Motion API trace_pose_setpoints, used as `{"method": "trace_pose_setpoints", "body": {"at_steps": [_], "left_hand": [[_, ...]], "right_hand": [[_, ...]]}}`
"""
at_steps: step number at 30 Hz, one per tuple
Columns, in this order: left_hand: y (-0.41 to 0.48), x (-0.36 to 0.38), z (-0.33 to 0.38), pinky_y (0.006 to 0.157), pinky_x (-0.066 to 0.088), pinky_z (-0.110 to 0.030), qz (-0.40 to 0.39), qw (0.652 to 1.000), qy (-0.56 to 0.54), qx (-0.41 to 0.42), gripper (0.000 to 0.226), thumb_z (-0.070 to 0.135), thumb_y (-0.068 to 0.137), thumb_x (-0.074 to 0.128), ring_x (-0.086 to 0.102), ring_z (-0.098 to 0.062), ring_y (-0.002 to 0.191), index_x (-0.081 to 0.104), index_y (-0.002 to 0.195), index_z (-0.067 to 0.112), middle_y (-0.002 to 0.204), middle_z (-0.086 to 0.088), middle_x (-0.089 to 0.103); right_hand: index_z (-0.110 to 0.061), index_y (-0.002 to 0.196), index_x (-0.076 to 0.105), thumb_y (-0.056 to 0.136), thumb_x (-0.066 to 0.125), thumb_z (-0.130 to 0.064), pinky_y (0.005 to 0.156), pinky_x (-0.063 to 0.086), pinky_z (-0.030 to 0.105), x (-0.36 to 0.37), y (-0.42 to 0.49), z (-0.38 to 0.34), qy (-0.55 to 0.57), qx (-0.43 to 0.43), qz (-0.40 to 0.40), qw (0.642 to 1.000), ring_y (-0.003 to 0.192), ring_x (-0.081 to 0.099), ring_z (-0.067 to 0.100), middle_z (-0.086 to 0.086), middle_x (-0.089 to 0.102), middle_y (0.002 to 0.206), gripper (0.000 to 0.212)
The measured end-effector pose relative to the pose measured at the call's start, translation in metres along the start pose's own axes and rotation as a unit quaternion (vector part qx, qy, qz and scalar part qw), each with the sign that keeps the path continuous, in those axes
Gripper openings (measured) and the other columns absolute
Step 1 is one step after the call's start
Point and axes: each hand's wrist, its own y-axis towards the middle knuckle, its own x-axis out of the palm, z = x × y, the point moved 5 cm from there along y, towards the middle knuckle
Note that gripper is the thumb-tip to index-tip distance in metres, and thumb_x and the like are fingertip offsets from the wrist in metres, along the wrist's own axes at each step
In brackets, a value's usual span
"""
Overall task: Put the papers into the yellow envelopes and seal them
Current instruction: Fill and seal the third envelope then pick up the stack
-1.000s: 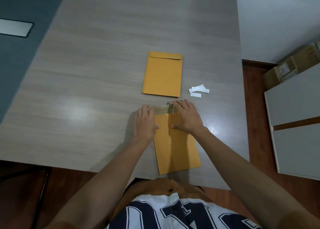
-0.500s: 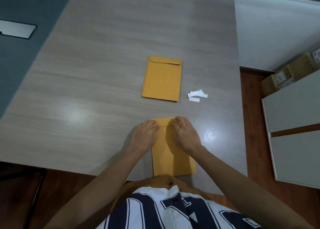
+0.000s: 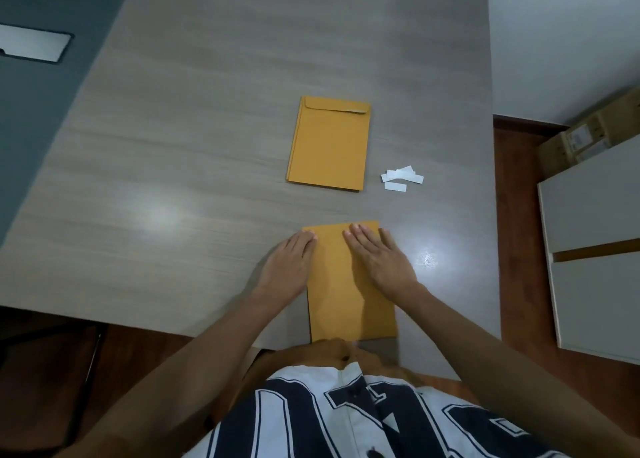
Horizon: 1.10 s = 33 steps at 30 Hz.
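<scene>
Wears a white jersey-style top [image 3: 349, 378], loose at the chest. Carries large navy block lettering [image 3: 277, 423] across the front, each letter ringed by a thin white gap and then a thin navy outline. Reads upside down from the head view and cannot be made out in full. Runs a straight front placket [image 3: 347, 405] down the middle, splitting the lettering in two. Shows a small dark mark [image 3: 372, 453] beside it near the lower edge, perhaps a button. Leaves both forearms [image 3: 194, 353] uncovered down to the left hand [image 3: 289, 267] and right hand [image 3: 384, 263], fingers [image 3: 360, 239] bare.

One envelope [image 3: 349, 295], one envelope stack [image 3: 329, 146]
</scene>
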Motion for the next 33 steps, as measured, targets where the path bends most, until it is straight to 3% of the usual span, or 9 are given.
{"method": "trace_pose_setpoints", "body": {"at_steps": [2,8,13,15,17,19,21,33], "left_hand": [[0.001,0.003,0.0,0.121,0.018,-0.035,-0.013,1.0,0.001,-0.001,0.055,0.012,0.099,0.021,0.021,-0.028,0.149,0.021,0.152,-0.001,0.159,-0.016,0.025],[0.003,-0.002,-0.003,0.118,0.022,-0.033,-0.033,0.999,-0.024,-0.009,0.057,0.009,0.096,0.042,0.027,-0.024,0.146,0.029,0.152,0.004,0.157,-0.01,0.031],[0.018,-0.018,0.01,0.098,0.038,-0.034,-0.027,0.995,-0.044,-0.086,0.053,0.03,0.075,0.056,0.046,-0.027,0.117,0.05,0.122,0.006,0.126,-0.011,0.048],[0.025,-0.022,0.025,0.108,0.034,-0.04,-0.011,0.997,-0.046,-0.067,0.067,0.042,0.076,0.052,0.038,-0.03,0.13,0.045,0.132,0.006,0.14,-0.014,0.042],[0.029,-0.017,0.047,0.119,0.019,-0.045,-0.019,0.998,-0.05,-0.023,0.082,0.05,0.084,0.044,0.018,-0.03,0.147,0.027,0.15,0.006,0.159,-0.013,0.021],[0.027,-0.004,0.064,0.122,0.007,-0.046,-0.058,0.997,-0.042,0.004,0.083,0.054,0.093,0.032,-0.003,-0.024,0.152,0.004,0.157,0.009,0.165,-0.007,-0.002],[0.023,0.006,0.065,0.123,0.003,-0.044,-0.08,0.997,-0.015,0.008,0.079,0.054,0.097,0.024,-0.012,-0.019,0.152,-0.006,0.157,0.012,0.165,-0.004,-0.013],[0.002,0.01,0.018,0.119,0.001,-0.054,-0.089,0.995,0.021,-0.051,0.063,0.052,0.1,0.018,-0.009,-0.017,0.152,-0.005,0.156,0.034,0.163,0.013,-0.013]], "right_hand": [[-0.024,0.154,-0.014,0.102,0.023,-0.007,0.122,-0.007,0.041,0.002,-0.006,0.013,0.004,0.014,-0.007,1.0,0.151,-0.009,0.016,-0.002,-0.009,0.164,0.066],[-0.027,0.156,-0.006,0.101,0.026,-0.002,0.122,-0.005,0.044,0.006,-0.016,0.021,0.053,0.067,0.009,0.996,0.151,-0.012,0.026,-0.005,-0.004,0.164,0.069],[-0.026,0.156,-0.008,0.102,0.025,-0.005,0.122,-0.005,0.044,0.003,-0.014,0.021,0.053,0.059,-0.005,0.997,0.151,-0.013,0.026,-0.005,-0.006,0.164,0.067],[-0.026,0.156,-0.007,0.104,0.023,-0.009,0.122,-0.005,0.044,0.002,-0.014,0.021,0.052,0.059,-0.006,0.997,0.151,-0.012,0.027,-0.005,-0.006,0.165,0.063],[-0.025,0.156,-0.006,0.105,0.024,-0.016,0.122,-0.004,0.045,0.001,-0.015,0.021,0.045,0.06,-0.006,0.997,0.151,-0.01,0.028,-0.005,-0.005,0.165,0.06],[-0.024,0.156,-0.007,0.106,0.025,-0.022,0.121,-0.003,0.046,0.001,-0.015,0.02,0.031,0.06,-0.009,0.998,0.151,-0.01,0.029,-0.004,-0.006,0.165,0.059],[-0.025,0.156,-0.007,0.107,0.023,-0.023,0.121,-0.003,0.048,0.002,-0.016,0.02,0.025,0.066,-0.009,0.997,0.151,-0.009,0.03,-0.005,-0.006,0.164,0.058],[-0.034,0.154,-0.011,0.102,0.026,-0.018,0.117,-0.009,0.059,0.007,-0.026,0.032,-0.004,0.119,-0.011,0.993,0.151,-0.008,0.03,-0.011,-0.004,0.164,0.066]]}}
